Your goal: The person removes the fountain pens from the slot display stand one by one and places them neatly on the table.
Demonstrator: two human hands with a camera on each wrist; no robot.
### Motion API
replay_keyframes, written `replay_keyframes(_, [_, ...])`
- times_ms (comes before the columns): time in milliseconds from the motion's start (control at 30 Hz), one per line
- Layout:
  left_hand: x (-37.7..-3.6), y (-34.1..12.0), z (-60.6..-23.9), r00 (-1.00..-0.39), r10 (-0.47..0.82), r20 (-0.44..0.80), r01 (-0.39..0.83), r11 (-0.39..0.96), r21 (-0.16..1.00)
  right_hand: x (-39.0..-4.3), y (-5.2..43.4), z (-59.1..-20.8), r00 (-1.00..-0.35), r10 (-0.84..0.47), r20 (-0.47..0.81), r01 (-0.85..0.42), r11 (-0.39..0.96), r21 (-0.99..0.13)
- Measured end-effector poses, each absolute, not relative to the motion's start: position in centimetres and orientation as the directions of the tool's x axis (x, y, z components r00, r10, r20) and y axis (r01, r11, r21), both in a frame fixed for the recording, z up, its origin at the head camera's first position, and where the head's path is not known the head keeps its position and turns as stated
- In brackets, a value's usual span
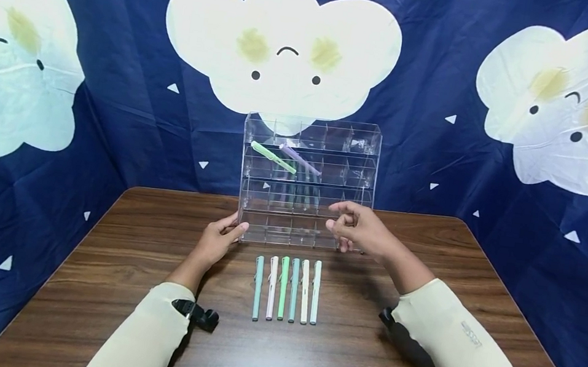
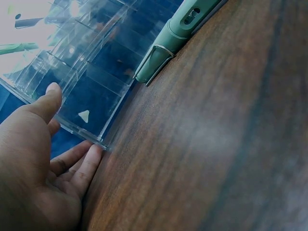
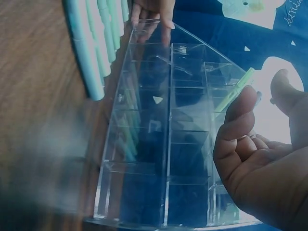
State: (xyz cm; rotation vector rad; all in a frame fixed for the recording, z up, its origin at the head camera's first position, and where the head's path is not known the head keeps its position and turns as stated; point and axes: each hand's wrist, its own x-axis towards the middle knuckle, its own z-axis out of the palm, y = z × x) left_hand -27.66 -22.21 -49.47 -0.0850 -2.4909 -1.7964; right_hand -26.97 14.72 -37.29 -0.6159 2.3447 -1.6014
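Note:
A clear acrylic organizer [image 1: 312, 149] with several compartments stands upright at the table's far side. A green pen [image 1: 273, 157] and a purple pen [image 1: 300, 159] lean inside its upper cells. My left hand [image 1: 234, 230] touches the organizer's lower left corner; in the left wrist view the hand [image 2: 72, 121] has its thumb along the front wall [image 2: 86, 62] and its fingers at the base. My right hand [image 1: 339, 220] hovers in front of the organizer's right side with fingers loosely curled, holding nothing. The right wrist view shows that hand [image 3: 264, 89] just off the organizer [image 3: 159, 144].
Several pastel pens [image 1: 287, 288] lie side by side on the brown wooden table [image 1: 359, 366], just in front of the organizer; one of them [image 2: 173, 41] lies close to my left hand. A blue cloud-print cloth [image 1: 120, 61] hangs behind the table.

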Motion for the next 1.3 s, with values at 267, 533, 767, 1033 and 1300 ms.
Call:
replay_keyframes(267, [-27.5,-22.3,-49.3,-0.996,0.009,0.090,0.088,0.314,0.945,-28.2,13.1,-35.2,-0.911,-0.395,0.117,-0.241,0.280,-0.929])
replay_keyframes(533, [-27.5,-22.2,-49.5,-0.995,0.005,0.096,0.093,0.338,0.937,-29.7,11.2,-33.7,-0.926,-0.272,0.263,-0.349,0.345,-0.871])
replay_keyframes(767, [-27.5,-22.3,-49.3,-0.995,0.009,0.096,0.093,0.342,0.935,-31.2,9.7,-32.7,-0.930,-0.193,0.314,-0.367,0.418,-0.831])
replay_keyframes(1033, [-27.6,-22.2,-49.5,-0.995,0.001,0.095,0.089,0.363,0.927,-32.6,8.3,-32.0,-0.932,-0.138,0.334,-0.360,0.454,-0.815])
replay_keyframes(1300, [-27.5,-22.3,-49.4,-0.996,0.022,0.088,0.090,0.345,0.934,-33.5,7.3,-31.4,-0.935,-0.119,0.334,-0.348,0.478,-0.806])
